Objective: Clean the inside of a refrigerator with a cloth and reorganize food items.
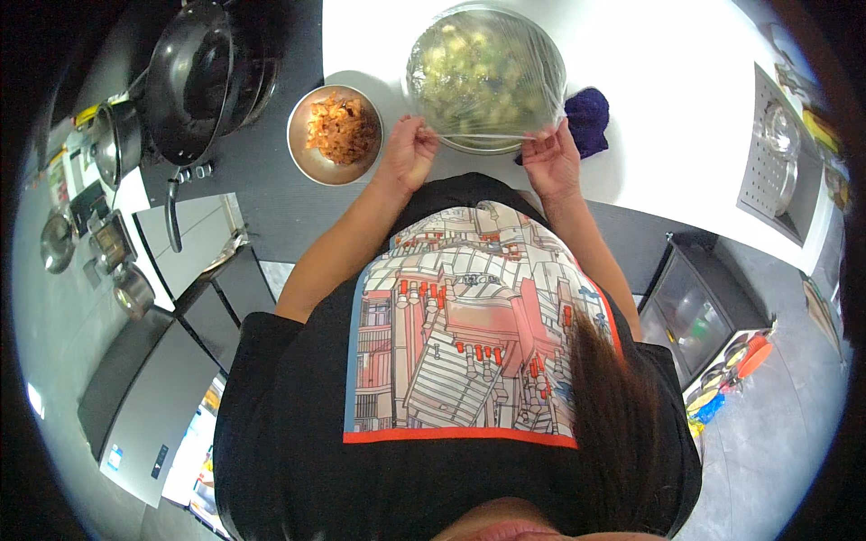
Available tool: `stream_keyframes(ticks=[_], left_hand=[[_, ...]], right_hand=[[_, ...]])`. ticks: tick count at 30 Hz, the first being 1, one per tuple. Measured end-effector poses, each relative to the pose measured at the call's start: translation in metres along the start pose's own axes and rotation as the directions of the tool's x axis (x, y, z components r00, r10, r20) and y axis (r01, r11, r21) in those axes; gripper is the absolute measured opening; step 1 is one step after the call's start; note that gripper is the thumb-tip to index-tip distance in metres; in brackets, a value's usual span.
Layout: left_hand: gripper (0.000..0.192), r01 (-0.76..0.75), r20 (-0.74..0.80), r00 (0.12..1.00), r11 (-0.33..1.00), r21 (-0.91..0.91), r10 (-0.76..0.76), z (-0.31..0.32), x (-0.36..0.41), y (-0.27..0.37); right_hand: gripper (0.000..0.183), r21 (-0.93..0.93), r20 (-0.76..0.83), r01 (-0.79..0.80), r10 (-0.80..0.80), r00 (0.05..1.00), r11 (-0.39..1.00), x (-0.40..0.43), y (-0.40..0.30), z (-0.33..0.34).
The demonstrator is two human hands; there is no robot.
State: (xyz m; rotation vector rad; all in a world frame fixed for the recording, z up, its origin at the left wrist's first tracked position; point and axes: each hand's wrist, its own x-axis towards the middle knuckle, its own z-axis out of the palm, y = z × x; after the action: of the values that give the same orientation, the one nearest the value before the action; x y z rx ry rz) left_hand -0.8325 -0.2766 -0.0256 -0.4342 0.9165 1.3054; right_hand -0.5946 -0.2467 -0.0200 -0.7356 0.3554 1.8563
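Observation:
A large round bowl point(482, 144) of green food stands on the white countertop at the top middle. Clear plastic wrap point(484, 74) is stretched over its mouth, with creases along the right side. My left hand point(413, 150) pinches the near edge of the wrap at the bowl's left front. At the right front, my right hand point(553, 159) grips the same edge, pulled straight between both hands. A dark purple cloth point(587, 120) lies beside the bowl, partly hidden behind my right hand. Left of my left hand sits a metal bowl point(298, 138) with orange-brown shredded food.
A black wok point(189, 81) stands at the upper left, its handle point(173, 216) jutting toward me. A lidded pot point(118, 138) is farther left. The sink point(778, 149) with a glass vessel is at the right. A dark cabinet point(703, 297) stands below the counter.

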Motion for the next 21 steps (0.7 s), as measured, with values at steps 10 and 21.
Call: stream_keyframes(ticks=[10,21], left_hand=[[0.015,-0.103,0.051,0.994,0.985,0.136,0.097,0.013,-0.002,0.009],[0.014,-0.102,-0.141,0.981,0.972,0.210,0.134,0.020,0.002,0.010]], right_hand=[[0.018,-0.203,-0.043,0.012,-0.021,0.999,0.979,0.003,-0.004,0.024],[0.011,-0.630,-0.221,-0.002,-0.176,0.959,0.777,0.008,-0.020,0.025]])
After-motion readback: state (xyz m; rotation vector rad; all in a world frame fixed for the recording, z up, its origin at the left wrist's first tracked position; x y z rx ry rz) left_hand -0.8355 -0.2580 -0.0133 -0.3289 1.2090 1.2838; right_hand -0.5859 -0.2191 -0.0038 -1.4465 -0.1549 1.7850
